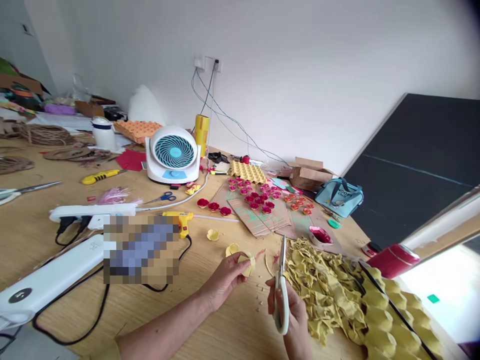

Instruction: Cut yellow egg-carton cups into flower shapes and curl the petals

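Between the thumb and fingers of my left hand (227, 276) is a small yellow egg-carton cup (248, 266), pinched at its edge. My right hand (292, 305) grips white-handled scissors (282, 295), their blades pointing away from me and looking nearly closed. A gap separates the blades from the cup. Just beyond my left hand lie two cut yellow cups, one (232, 249) close to my fingers and another (213, 235) farther off. Right of the scissors spreads a heap of yellow carton scraps (326, 285), with uncut egg cartons (397, 310) beside it.
Red paper flowers (258, 200) stand on cardboard (249, 225) at the back. A bowl of red paint (320, 235) sits behind the scraps. Leftward are a yellow glue gun (182, 221), a power strip (93, 212), black cords and a white fan (173, 155). A red bottle (395, 260) lies at right.
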Available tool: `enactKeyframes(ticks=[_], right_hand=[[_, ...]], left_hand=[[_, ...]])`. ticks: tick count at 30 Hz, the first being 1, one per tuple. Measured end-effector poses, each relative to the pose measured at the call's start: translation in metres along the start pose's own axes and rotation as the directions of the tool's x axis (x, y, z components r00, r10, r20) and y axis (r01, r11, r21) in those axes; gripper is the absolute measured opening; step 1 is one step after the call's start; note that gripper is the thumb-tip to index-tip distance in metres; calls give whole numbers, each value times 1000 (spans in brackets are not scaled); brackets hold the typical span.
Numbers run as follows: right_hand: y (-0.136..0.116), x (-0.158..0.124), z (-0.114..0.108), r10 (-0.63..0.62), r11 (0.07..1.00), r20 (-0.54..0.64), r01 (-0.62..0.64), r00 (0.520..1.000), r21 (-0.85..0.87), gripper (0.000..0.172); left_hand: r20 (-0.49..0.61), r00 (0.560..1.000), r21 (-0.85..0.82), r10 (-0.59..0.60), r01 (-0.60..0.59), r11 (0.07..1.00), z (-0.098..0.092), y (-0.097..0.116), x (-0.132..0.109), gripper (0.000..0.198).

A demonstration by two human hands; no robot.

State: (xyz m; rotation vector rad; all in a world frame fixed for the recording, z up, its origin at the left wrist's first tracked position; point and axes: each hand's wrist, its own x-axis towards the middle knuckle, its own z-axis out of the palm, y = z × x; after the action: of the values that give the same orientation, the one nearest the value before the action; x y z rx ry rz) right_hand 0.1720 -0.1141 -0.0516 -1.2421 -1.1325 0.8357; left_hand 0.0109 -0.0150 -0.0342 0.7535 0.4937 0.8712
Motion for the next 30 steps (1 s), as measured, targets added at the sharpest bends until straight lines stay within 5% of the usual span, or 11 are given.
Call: enactKeyframes(ticks=[8,16,30], right_hand=[[-12,3,4,6,1000,-63,-6,998,-1,38],[-20,5,-3,86,995,-87,-81,992,65,45],[-17,5,1,86,941,-47,-66,995,333,44]], left_hand=[[-17,999,88,37,-36,995,3,4,-1,30],[164,977,270,134,-175,947,11,5,-7,22],[235,969,92,-73,52,994,15,-1,-17,31]])
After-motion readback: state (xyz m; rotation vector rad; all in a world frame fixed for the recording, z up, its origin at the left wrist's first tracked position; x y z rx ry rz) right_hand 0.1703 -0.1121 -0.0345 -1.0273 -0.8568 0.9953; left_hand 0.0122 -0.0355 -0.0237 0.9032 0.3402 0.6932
